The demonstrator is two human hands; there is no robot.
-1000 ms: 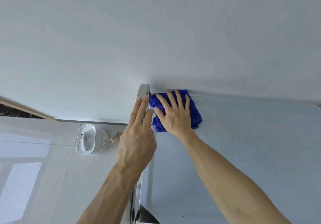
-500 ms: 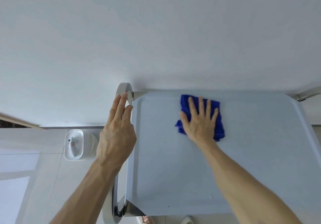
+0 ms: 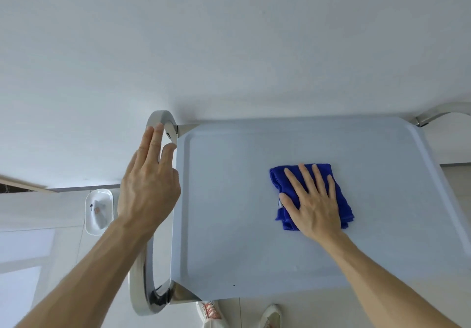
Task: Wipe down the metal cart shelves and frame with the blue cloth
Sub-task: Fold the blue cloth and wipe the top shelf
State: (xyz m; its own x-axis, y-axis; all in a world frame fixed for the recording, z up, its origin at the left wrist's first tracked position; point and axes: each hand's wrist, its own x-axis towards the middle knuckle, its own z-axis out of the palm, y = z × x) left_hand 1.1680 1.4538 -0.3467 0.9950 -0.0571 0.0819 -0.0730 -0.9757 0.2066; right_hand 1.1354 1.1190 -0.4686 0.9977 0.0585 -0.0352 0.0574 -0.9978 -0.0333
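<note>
Since half a second ago, I see the blue cloth (image 3: 309,195) has slid rightward to the top shelf's (image 3: 229,200) right half. Right hand (image 3: 314,209) presses it, fingers released, flat. Its long axis runs toward the wall. Left hand (image 3: 149,185), fingers straight, touches the cart handle (image 3: 160,118).

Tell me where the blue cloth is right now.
In the head view, the blue cloth lies folded on the cart's top shelf, right of centre, pressed flat under the right hand.
</note>
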